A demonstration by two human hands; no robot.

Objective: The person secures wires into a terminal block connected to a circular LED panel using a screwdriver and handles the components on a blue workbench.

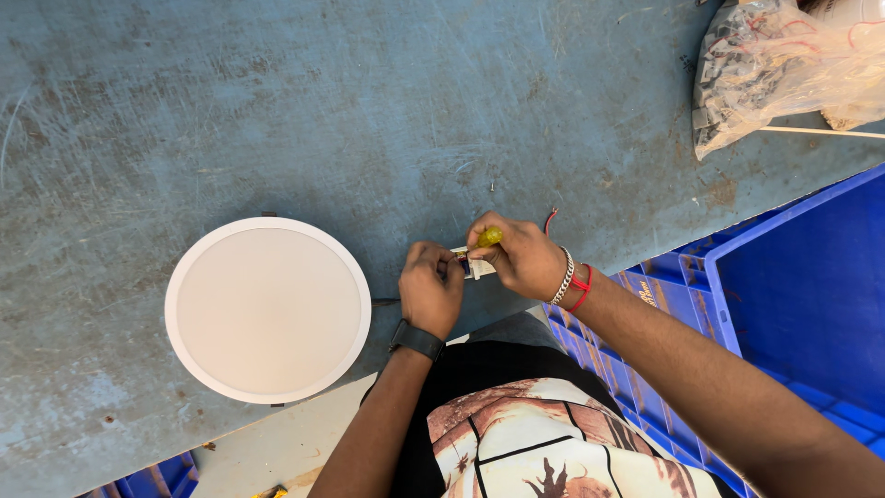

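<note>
1. Lamp panel (267, 309), round and white, lay flat on the blue bench (369, 111), left of my hands.
2. My left hand (430, 288) pinched a small white part (475, 266), grip narrow around it.
3. My right hand (521, 256) closed around a yellow-handled screwdriver (489, 237) over that part.
4. Blue crates (793, 286) stood at right.

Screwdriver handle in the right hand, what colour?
Translucent yellow-green. The screwdriver handle pokes out of the right hand; the head view shows it.

A round white flat lamp panel (267, 309) is laid on the scratched grey-blue counter (369, 111). A clear plastic bag of small parts (784, 65) is seen at the far right corner. Blue plastic crates (793, 295) are set beside the counter.
</note>
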